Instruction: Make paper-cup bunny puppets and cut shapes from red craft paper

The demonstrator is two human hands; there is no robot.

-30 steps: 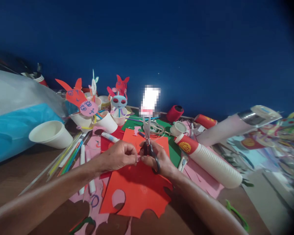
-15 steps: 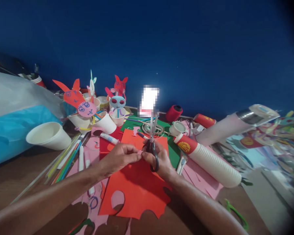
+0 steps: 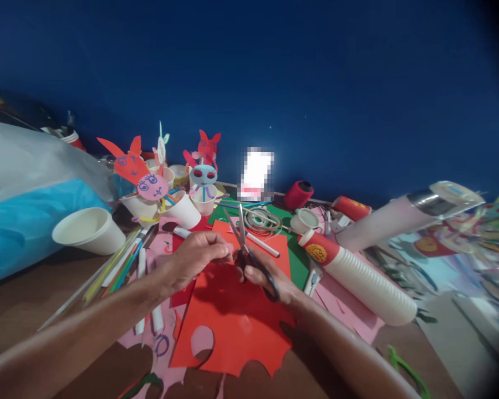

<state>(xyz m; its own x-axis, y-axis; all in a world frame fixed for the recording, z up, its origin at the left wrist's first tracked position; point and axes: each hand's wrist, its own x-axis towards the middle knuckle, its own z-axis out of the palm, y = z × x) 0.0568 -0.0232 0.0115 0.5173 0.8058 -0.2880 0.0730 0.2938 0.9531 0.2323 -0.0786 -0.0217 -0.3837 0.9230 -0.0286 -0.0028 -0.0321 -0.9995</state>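
My left hand [image 3: 203,252] pinches a small piece of pink paper [image 3: 230,251] between thumb and fingertips. Close beside it, my right hand [image 3: 270,274] grips dark-handled scissors [image 3: 243,235], their blades pointing up and parted. The blades are to the right of the pink piece, apparently not on it. Both hands are above a red-orange paper sheet [image 3: 233,338] with a round hole and scalloped lower edge. A marker [image 3: 264,245] lies behind the scissors. A faint pale pink shape [image 3: 246,323] shows over the red sheet.
Paper cups with animal-face figures [image 3: 152,187] stand at the back left, near an empty cup [image 3: 89,230] and coloured sticks [image 3: 122,266]. On the right are a cup stack [image 3: 361,282], a utility knife [image 3: 313,281] and a wrapped tube [image 3: 382,219]. A bright blurred screen [image 3: 256,172] stands behind.
My hands have moved slightly apart. The scissors have tilted leftward and their blades have opened wider. The pale pink shape over the red sheet is newly visible. The whole view has shifted slightly.
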